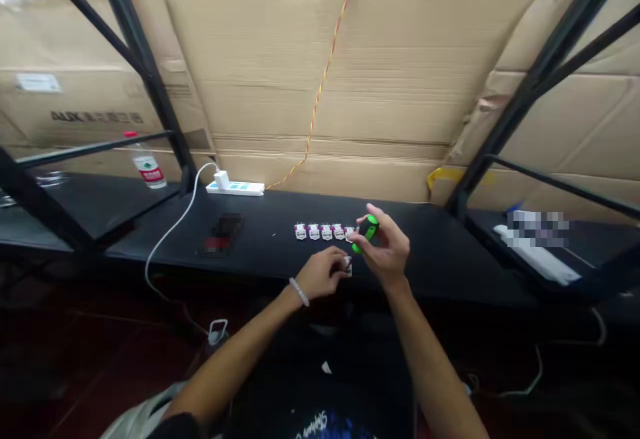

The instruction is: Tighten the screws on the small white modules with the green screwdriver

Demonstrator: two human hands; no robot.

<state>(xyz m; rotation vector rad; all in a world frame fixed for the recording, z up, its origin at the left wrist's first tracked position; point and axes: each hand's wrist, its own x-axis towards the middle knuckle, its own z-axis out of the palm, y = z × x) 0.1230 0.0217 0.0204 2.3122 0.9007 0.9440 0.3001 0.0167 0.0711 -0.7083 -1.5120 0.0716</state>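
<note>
Right hand (389,252) pinches the green-and-black tool (370,227) between thumb and fingers, tip blurred; left hand (320,272) pinches a white piece (349,267), partly hidden!

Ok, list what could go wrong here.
The green-and-black screwdriver could slip into the left hand, which holds a small white part close by. Held near the front edge of the black table, that part might drop. The right hand, beside the row of white-and-purple parts, could knock them.

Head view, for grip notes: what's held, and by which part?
Right hand: green-and-black tool, by its thick upper part. Left hand: small white piece, gripped part hidden.
</note>
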